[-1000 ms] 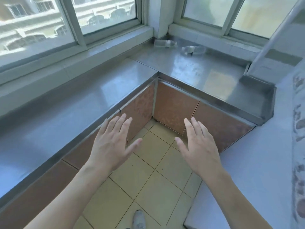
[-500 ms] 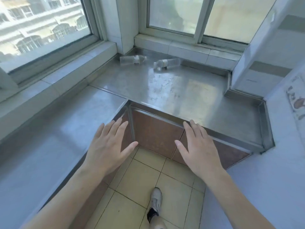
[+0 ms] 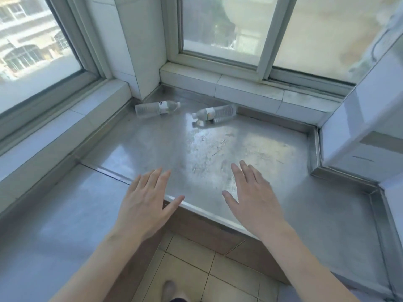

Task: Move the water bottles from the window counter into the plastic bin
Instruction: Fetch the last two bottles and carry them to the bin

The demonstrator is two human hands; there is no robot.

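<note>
The shiny metal counter (image 3: 218,153) is sitting in a corner under the windows, with walls at its back and right. Lots of bare room is lying between the front edge and two water bottles. The left bottle (image 3: 157,108) and the right bottle (image 3: 214,113) are lying on their sides near the back, apart, caps pointing toward each other. The left hand (image 3: 145,203) and right hand (image 3: 253,198) are hovering flat and empty, fingers spread, over the front edge.
</note>
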